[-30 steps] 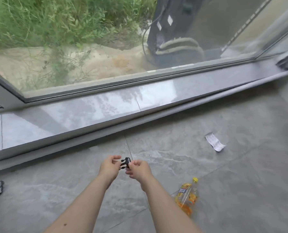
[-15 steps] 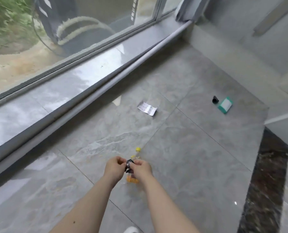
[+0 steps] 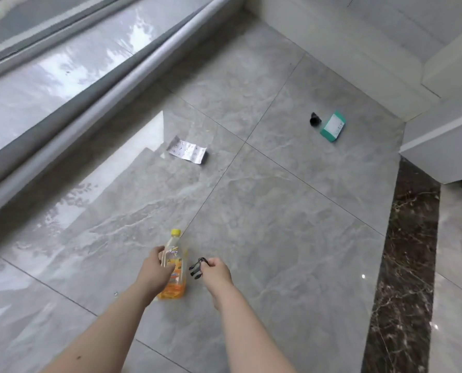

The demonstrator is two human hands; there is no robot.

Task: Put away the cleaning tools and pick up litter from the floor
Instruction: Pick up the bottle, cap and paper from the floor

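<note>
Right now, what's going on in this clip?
A person is clearing litter off a grey tiled floor. The left hand reaches onto a clear plastic bottle with a yellow cap and orange label lying on the tiles. The right hand pinches a small black clip. A crumpled paper slip, a teal-and-white box and a small black cap lie farther off.

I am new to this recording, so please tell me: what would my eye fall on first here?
First the orange drink bottle with a yellow cap, low in the middle, with the left hand at it. Beside it the right hand pinches a small black clip. Farther off on the grey floor lie a crumpled paper and, toward the right, a green and white box.
</note>
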